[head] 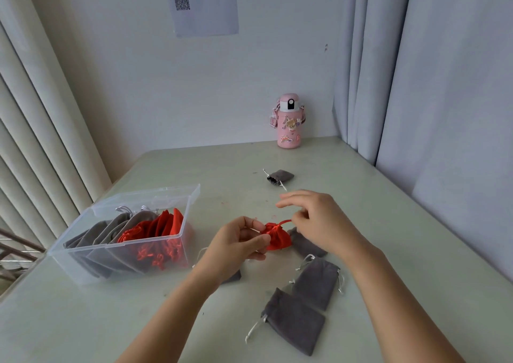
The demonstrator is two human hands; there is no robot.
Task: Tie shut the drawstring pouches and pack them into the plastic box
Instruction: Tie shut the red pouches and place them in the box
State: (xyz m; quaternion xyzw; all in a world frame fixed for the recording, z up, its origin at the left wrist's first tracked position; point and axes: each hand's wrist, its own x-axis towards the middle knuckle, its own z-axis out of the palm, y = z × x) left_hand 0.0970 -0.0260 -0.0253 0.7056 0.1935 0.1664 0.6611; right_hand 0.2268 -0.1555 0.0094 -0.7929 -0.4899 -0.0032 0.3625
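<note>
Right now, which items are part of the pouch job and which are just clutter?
Job: red pouch gripped by left hand, its cord pinched by right hand; loose grey pouches; plastic box, part-filled.
Lying about: pink bottle; QR-code sheet.

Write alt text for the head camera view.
A left hand pinches a red drawstring pouch while the right hand holds its cord. Grey pouches lie on the table; a clear plastic box at left holds packed pouches.
</note>
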